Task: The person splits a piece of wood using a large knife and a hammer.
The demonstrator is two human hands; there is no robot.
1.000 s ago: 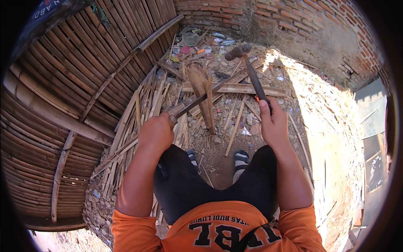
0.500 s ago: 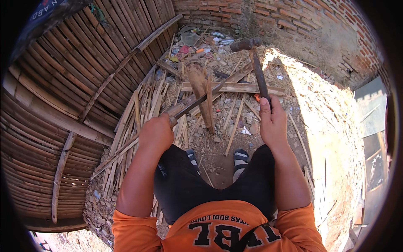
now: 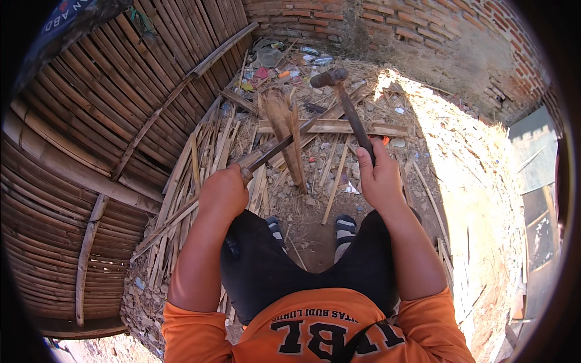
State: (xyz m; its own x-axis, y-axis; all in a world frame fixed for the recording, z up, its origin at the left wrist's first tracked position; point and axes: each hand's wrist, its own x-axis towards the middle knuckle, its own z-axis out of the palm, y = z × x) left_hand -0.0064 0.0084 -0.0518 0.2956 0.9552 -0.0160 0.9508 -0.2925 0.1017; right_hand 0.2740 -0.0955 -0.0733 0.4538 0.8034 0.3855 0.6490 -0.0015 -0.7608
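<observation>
My left hand (image 3: 223, 192) is closed round the handle of a large knife (image 3: 271, 153). Its blade slants up and to the right and lodges in an upright piece of wood (image 3: 279, 118), where a narrow strip (image 3: 296, 148) stands partly split from the right side. In my right hand (image 3: 381, 176) I grip the wooden handle of a hammer (image 3: 350, 112). The hammer's head is raised, to the right of the wood's top and apart from both wood and blade. How deep the blade sits in the wood is partly hidden.
Crossed planks (image 3: 333, 126) lie behind the upright wood. Many thin split sticks (image 3: 212, 145) are heaped on the left, beside a slatted bamboo wall (image 3: 78, 163). Litter (image 3: 284, 72) and rubble spread toward a brick wall (image 3: 417, 30). My feet are below, in striped footwear (image 3: 345, 228).
My right hand and the hammer have moved left, and the hammer's head is lower and closer to the upright wood. My left hand and the knife stay almost where they were.
</observation>
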